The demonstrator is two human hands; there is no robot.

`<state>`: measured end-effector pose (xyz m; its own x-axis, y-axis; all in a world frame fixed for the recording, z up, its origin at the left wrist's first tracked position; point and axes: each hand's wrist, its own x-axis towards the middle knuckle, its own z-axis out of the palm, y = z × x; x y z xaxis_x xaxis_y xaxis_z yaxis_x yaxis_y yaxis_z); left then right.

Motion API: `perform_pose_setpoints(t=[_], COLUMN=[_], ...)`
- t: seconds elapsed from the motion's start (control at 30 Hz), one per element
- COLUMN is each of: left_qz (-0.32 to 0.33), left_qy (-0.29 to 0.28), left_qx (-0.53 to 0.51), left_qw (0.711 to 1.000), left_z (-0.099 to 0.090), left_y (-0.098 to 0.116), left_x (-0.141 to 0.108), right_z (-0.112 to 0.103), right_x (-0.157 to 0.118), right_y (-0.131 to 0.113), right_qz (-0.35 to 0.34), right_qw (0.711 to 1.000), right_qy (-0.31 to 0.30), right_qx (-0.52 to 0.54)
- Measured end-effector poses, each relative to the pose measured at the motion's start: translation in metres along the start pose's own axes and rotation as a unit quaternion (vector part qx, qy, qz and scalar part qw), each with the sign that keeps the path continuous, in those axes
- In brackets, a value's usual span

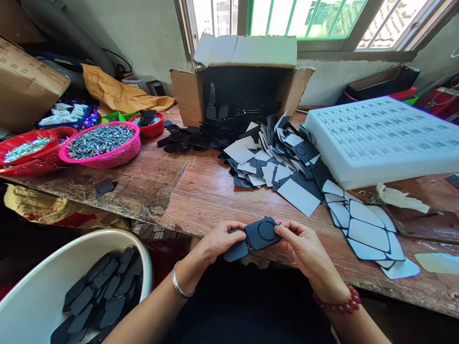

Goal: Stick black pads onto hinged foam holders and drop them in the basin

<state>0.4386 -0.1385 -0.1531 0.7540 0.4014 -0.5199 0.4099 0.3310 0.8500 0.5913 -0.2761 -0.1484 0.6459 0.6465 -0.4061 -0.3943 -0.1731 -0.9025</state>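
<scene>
Above the table's front edge, my two hands hold a black hinged pad made of two flat, rounded panels. A circle is marked on its right panel. My left hand grips the lower left panel, thumb on top. At the other end, my right hand pinches the ringed panel's right edge between thumb and fingers. The fingers under the pad are partly hidden. Beyond my hands lies a heap of black pieces and white cards. Black-rimmed white sheets overlap to the right of my right hand.
An opened cardboard box spills black parts onto the wooden table. A white foam tray stands right. A pink basket of metal pins sits left, with a loose black piece nearby. Below, a white tub holds black pads.
</scene>
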Motion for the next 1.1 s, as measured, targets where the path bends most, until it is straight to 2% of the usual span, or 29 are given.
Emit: perform_pose_setpoints(t=[0.17, 0.33, 0.6, 0.83, 0.97, 1.1], left_qz=[0.009, -0.005, 0.019, 0.062, 0.077, 0.072], left_qy=[0.001, 0.022, 0.053, 0.071, 0.073, 0.074], left_qx=[0.001, -0.001, -0.014, 0.015, 0.03, 0.03], left_qw=[1.0, 1.0, 0.998, 0.995, 0.994, 0.994], left_z=[0.001, 0.003, 0.007, 0.009, 0.008, 0.009], left_y=[-0.001, -0.001, -0.002, -0.002, -0.002, -0.003], left_x=[-0.001, -0.002, -0.001, -0.003, -0.003, -0.003], right_z=[0.001, 0.001, -0.003, -0.002, 0.0, -0.001], right_x=[-0.001, 0.0, 0.001, -0.004, -0.007, -0.006], right_y=[0.001, 0.003, 0.012, 0.019, 0.021, 0.023], right_qz=[0.009, -0.014, -0.1, -0.223, -0.263, -0.276], right_qw=[1.0, 1.0, 0.993, 0.959, 0.947, 0.942], right_qy=[0.001, 0.001, -0.004, 0.058, 0.075, 0.08], right_qx=[0.003, 0.004, -0.064, -0.166, -0.17, -0.175])
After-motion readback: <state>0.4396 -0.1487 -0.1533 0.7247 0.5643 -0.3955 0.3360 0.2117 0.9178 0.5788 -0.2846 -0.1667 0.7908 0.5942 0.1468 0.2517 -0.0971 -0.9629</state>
